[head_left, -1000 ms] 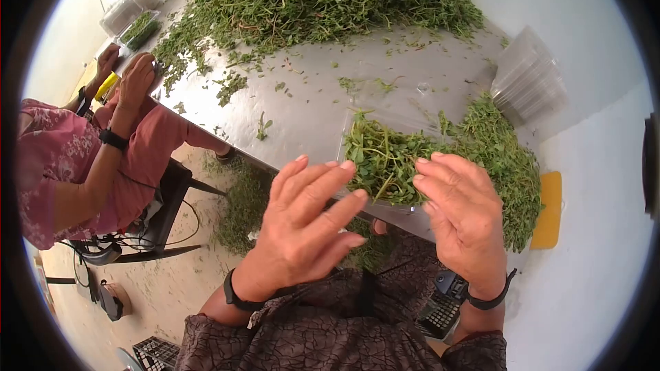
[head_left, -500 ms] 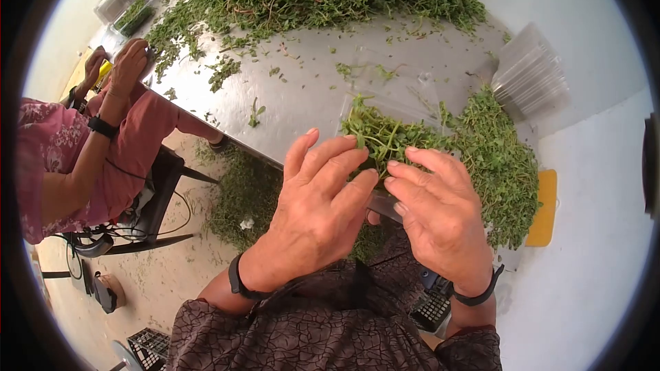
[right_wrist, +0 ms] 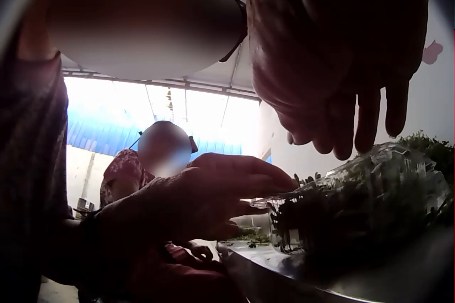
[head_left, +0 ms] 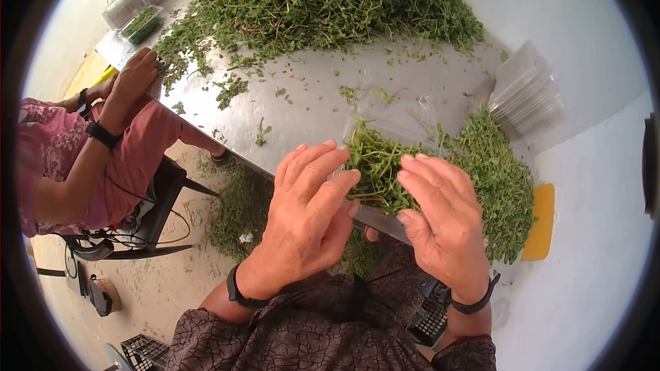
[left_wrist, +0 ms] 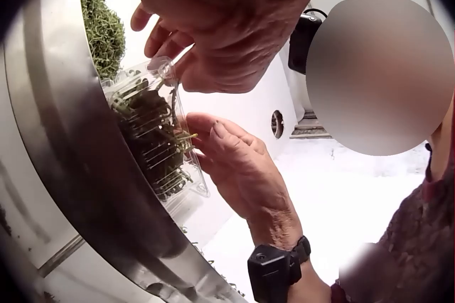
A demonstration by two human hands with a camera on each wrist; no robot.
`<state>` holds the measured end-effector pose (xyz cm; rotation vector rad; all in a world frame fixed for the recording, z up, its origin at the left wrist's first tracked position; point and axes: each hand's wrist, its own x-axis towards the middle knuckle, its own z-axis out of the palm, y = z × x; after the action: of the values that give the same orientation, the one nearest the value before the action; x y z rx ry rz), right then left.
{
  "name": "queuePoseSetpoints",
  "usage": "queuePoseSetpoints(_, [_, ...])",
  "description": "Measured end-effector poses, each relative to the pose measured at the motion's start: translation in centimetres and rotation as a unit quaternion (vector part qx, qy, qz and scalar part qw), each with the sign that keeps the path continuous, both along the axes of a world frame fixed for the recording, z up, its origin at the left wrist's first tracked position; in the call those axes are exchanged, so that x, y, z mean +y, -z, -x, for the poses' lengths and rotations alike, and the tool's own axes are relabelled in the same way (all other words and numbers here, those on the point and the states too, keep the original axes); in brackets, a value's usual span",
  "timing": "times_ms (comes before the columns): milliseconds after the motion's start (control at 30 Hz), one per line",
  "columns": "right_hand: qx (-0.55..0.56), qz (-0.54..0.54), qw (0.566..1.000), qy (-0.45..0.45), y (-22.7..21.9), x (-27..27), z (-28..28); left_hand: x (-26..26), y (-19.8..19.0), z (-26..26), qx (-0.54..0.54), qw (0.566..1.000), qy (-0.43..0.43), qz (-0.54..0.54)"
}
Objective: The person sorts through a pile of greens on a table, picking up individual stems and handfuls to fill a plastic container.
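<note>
A clear plastic clamshell box (head_left: 380,221) filled with green leafy stems (head_left: 377,165) sits at the table's near edge. Its transparent lid (head_left: 399,105) lies folded back on the table. My left hand (head_left: 302,220) is at the box's left side, fingers loosely bent with the tips beside the greens. On the opposite side, my right hand (head_left: 450,227) reaches over the greens, fingers spread and slightly bent. From the left wrist view, the box (left_wrist: 160,136) stands between both hands. In the right wrist view, the left fingertips are right at the box's rim.
A big heap of greens (head_left: 330,7) covers the far table (head_left: 295,120). A smaller pile (head_left: 495,182) adjoins the box on the right, near stacked clear boxes (head_left: 526,89) and a yellow board (head_left: 541,223). Another person (head_left: 72,158) sits at the left, near a filled box (head_left: 141,26).
Both hands have come in closer around the box since a second ago. They were near each other over the greens half a second ago, then parted somewhat.
</note>
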<state>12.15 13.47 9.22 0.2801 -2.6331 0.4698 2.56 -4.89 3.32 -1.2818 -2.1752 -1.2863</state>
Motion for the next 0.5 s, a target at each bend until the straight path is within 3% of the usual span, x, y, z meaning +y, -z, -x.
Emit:
queuePoseSetpoints(233, [-0.034,0.000,0.999,-0.003,1.0,0.1,1.4,0.2,-0.6,-0.5,0.038,0.997,0.023,0.057])
queuePoseSetpoints(300, [-0.048,-0.006,0.999,-0.012,1.4,0.3,1.6,0.3,0.0,-0.3,0.026,0.992,0.062,0.103])
queuePoseSetpoints(500, [-0.077,-0.028,0.996,-0.034,0.2,1.1,1.7,0.2,-0.2,-0.2,0.038,0.995,0.059,0.073])
